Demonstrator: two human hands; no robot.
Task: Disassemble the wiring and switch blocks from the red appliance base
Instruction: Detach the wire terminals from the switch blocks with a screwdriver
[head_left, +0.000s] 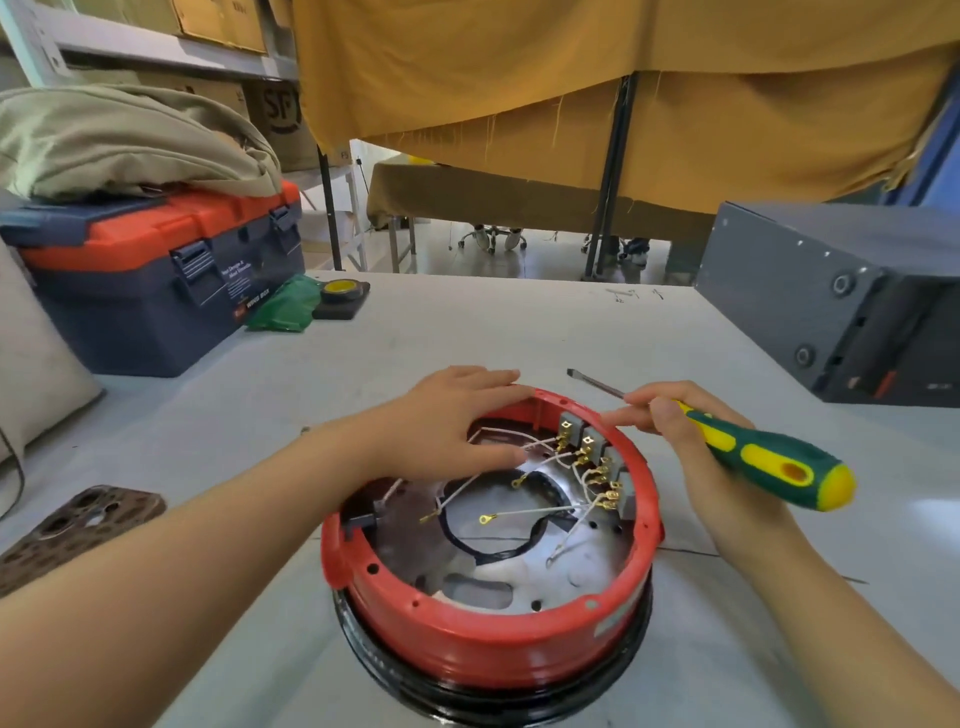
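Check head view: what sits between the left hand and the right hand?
Head view: between left hand and right hand sit the red base's far rim and the grey switch blocks, with white wires attached.

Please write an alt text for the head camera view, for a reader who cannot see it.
A person's left hand rests on the far rim of an open red appliance base, while the right hand holds a green and yellow screwdriver near the grey switch blocks and white wires inside it.
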